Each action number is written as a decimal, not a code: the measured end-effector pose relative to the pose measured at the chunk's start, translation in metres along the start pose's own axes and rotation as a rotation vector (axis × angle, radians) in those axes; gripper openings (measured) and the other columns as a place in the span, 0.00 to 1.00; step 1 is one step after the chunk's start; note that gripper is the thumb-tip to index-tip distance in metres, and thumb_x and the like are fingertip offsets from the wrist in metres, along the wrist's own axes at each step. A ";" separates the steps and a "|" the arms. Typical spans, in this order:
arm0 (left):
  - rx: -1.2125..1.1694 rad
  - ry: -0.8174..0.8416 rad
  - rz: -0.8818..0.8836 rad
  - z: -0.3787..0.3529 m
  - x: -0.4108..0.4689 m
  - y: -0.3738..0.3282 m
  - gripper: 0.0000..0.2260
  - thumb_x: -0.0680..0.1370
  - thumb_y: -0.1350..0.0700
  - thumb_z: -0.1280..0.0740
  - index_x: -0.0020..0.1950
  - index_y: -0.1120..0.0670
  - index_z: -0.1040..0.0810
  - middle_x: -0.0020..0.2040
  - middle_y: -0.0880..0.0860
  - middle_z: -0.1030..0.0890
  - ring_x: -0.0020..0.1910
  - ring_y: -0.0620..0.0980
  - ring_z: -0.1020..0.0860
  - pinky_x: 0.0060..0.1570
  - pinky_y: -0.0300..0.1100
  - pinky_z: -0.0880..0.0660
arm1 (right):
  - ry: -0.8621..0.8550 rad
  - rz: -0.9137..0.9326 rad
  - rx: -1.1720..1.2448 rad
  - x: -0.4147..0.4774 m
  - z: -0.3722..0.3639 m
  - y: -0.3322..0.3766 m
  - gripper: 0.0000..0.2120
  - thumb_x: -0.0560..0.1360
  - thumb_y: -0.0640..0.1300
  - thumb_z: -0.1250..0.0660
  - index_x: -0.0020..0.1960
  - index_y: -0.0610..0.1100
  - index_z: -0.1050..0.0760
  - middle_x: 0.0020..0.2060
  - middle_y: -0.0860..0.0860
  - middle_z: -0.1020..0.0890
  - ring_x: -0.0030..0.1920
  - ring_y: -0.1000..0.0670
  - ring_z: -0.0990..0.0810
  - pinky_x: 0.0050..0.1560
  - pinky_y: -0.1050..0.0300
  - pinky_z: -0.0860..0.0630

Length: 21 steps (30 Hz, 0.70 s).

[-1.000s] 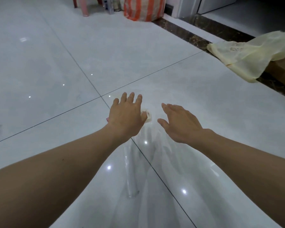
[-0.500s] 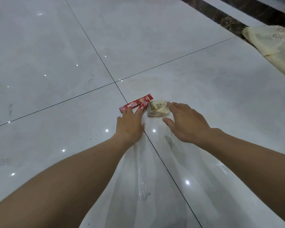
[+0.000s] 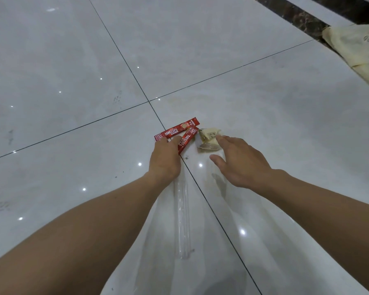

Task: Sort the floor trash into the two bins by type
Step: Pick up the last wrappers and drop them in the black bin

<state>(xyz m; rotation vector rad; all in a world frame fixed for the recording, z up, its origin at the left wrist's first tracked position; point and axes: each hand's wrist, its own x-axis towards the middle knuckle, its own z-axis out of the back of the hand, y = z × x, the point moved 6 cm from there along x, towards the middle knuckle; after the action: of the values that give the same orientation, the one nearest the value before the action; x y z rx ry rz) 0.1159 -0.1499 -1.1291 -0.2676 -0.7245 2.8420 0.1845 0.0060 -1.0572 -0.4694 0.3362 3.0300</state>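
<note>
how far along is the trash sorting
Early. Done: nothing visible; no bins in view. In hand: left hand touches the two red sachets, right hand rests on the cream wrapper, all lying on the floor. Left: lift them and bin each by type.

Two Nescafé sachets (image 3: 177, 130) lie touching on the floor (image 3: 73, 60), a wrapper (image 3: 208, 137) just right of them. The left hand (image 3: 165, 160) touches the sachets, the right hand (image 3: 241, 161) the wrapper
</note>
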 end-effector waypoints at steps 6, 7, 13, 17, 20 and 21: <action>0.013 0.006 -0.088 0.013 -0.009 -0.025 0.25 0.79 0.59 0.35 0.75 0.51 0.36 0.67 0.56 0.30 0.67 0.56 0.32 0.63 0.47 0.32 | -0.067 -0.123 0.252 -0.004 -0.002 -0.010 0.26 0.80 0.53 0.40 0.75 0.45 0.38 0.69 0.48 0.28 0.68 0.45 0.31 0.63 0.51 0.31; 0.002 0.000 -0.124 0.016 -0.011 -0.032 0.25 0.78 0.60 0.35 0.75 0.51 0.35 0.66 0.56 0.29 0.66 0.56 0.32 0.61 0.45 0.32 | -0.101 -0.187 0.387 -0.004 -0.002 -0.015 0.26 0.79 0.53 0.37 0.74 0.44 0.36 0.68 0.47 0.26 0.66 0.45 0.28 0.62 0.52 0.30; -0.111 0.000 -0.347 0.027 -0.029 -0.079 0.23 0.77 0.61 0.33 0.72 0.52 0.32 0.60 0.55 0.26 0.61 0.53 0.30 0.57 0.46 0.30 | -0.244 -0.507 1.284 -0.015 -0.010 -0.029 0.12 0.74 0.47 0.28 0.55 0.43 0.23 0.47 0.48 0.16 0.49 0.49 0.17 0.55 0.49 0.21; -0.132 0.004 -0.408 0.026 -0.035 -0.096 0.23 0.77 0.58 0.32 0.71 0.51 0.31 0.57 0.53 0.25 0.58 0.51 0.29 0.55 0.44 0.29 | -0.327 -0.528 1.401 -0.022 -0.002 -0.033 0.03 0.76 0.40 0.30 0.44 0.42 0.20 0.39 0.49 0.15 0.39 0.53 0.15 0.49 0.54 0.21; -0.172 0.016 -0.421 0.027 -0.036 -0.101 0.22 0.78 0.49 0.33 0.71 0.50 0.31 0.57 0.51 0.23 0.58 0.50 0.28 0.55 0.44 0.29 | -0.358 -0.574 1.385 -0.025 0.000 -0.039 0.03 0.76 0.38 0.31 0.43 0.42 0.21 0.40 0.47 0.15 0.38 0.51 0.15 0.51 0.52 0.20; -0.175 0.020 -0.414 0.027 -0.036 -0.100 0.22 0.78 0.47 0.34 0.71 0.51 0.31 0.58 0.51 0.23 0.59 0.49 0.28 0.56 0.45 0.29 | -0.374 -0.591 1.365 -0.025 0.000 -0.043 0.04 0.76 0.38 0.30 0.42 0.42 0.22 0.41 0.46 0.15 0.38 0.50 0.15 0.51 0.52 0.20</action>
<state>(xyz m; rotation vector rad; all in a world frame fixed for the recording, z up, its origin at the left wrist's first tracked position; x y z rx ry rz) 0.1587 -0.0843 -1.0530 -0.1489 -0.9067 2.3884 0.2120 0.0476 -1.0581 0.1139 1.6206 1.6681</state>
